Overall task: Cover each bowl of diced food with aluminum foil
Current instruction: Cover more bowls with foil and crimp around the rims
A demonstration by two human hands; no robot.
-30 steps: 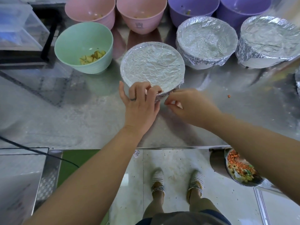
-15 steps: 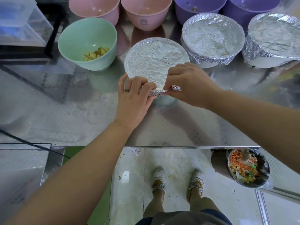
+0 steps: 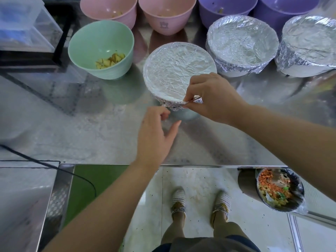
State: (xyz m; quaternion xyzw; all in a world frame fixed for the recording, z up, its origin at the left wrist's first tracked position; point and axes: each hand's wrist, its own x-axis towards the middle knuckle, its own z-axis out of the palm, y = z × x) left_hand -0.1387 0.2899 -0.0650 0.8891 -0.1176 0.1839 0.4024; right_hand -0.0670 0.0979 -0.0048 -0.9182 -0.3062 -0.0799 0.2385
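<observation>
A foil-covered bowl stands in the middle of the steel counter. My right hand pinches a crumpled flap of the foil at the bowl's near rim. My left hand hovers just in front of the bowl with fingers relaxed, holding nothing. Two more foil-covered bowls sit to the right. An uncovered mint-green bowl with diced yellow food stands to the left.
Two pink bowls and two purple bowls line the back. A clear plastic box sits at far left. A metal bin of scraps stands below the counter edge.
My left hand let go of the foil edge and pulled back toward me. My right hand slid right along the rim, still pinching the foil.
</observation>
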